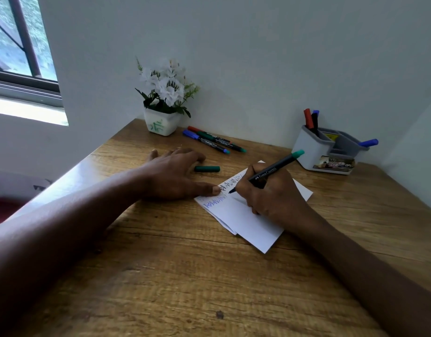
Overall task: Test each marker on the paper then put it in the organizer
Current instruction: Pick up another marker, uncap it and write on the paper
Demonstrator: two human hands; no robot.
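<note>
Wooden desk (185,276) in white-walled corner (258,57); window (17,45) at left, daylight on sill.

Left hand (175,173) flat, fingers spread; right hand (272,195) grips marker (274,169).

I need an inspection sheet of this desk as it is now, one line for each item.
Surface: wooden table.
Job's things: paper with scribbles; green marker, tip on paper; green cap loose on table; three markers lying at the back; organizer holding several markers.
Clutter: flower pot at the back.
Grippers: left hand flat, thumb on paper; right hand grips green marker.
Cables: nothing seen.
Surroundings: white wall; window at left.
</note>
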